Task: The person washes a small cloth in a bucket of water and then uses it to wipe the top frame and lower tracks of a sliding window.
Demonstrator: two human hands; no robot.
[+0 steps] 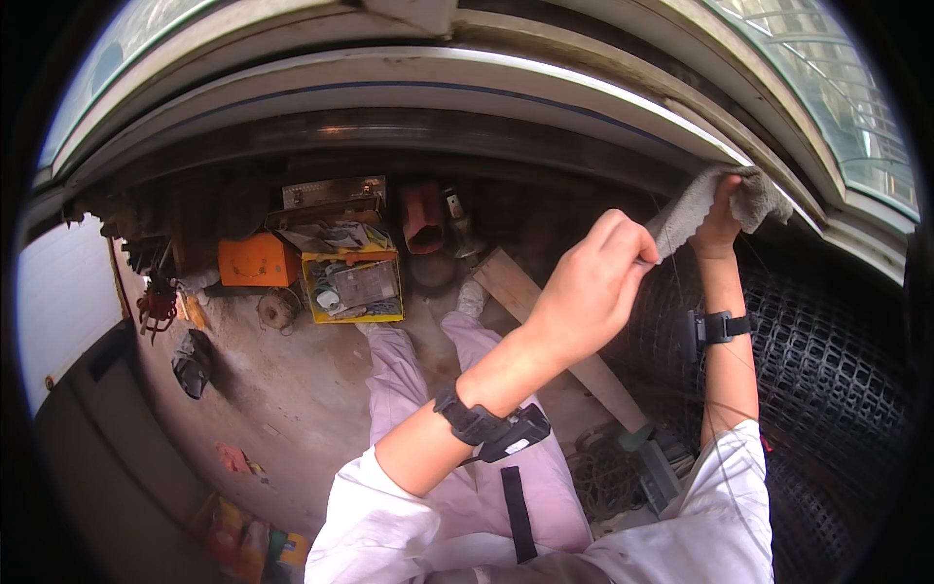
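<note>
A grey cloth hangs between my two hands at the upper right, beside the white edge of a window sill. My left hand pinches the cloth's lower left corner between thumb and fingers. Farther right, my right hand is raised under the cloth and grips it near the sill, with part of the cloth draped over the fingers. Some of the right fingers are hidden by the cloth. Black straps with small devices are on both forearms.
Rolls of black plastic mesh stand at the right. A wooden board slants across the floor near my legs. Beyond my feet are a yellow crate of small items, an orange box and a red container. Coiled wire lies lower right.
</note>
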